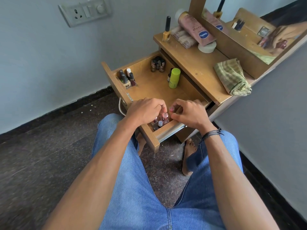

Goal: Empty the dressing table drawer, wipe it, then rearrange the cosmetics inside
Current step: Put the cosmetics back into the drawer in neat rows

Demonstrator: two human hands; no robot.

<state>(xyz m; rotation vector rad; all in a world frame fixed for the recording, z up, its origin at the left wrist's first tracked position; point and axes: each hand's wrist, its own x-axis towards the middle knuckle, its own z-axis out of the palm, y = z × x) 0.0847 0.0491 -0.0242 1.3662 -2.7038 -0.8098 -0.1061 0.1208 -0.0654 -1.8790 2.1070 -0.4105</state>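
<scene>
drawer [154, 87] of the dressing table [196, 67] stands pulled out, cosmetics grouped in its corners. person sits in front in blue jeans [141, 188], bare feet on the dark floor. both hands are down in the near corner, where the front panel meets the near side wall. left hand [144, 110] has its fingers curled, tips pinching the top of a round-capped pink bottle [165, 115] that stands upright in a small cluster there. right hand [191, 113] is curled too, fingertips pinching a small pink-capped bottle [171, 109] just beside it, thumb by the side wall's rim; cannot tell if that bottle touches the drawer floor. dark bands [211, 134] on the right wrist. white-capped mini bottle [160, 123] stands in the same cluster, nearest the camera. nail polish group [127, 78] is upright in the far front corner. three dark bottles [157, 64] stand against the far wall. green tube [174, 78] is upright near the back, a small dark bottle [169, 76] touching its side. on the table top: folded green checked cloth [232, 77] at the near edge, pink lotion tube [196, 29] leaning against the mirror [259, 30] frame, white round jar [207, 46] below it, yellow polish bottle [166, 30] at the far corner. switchboard [84, 11] on the wall.
</scene>
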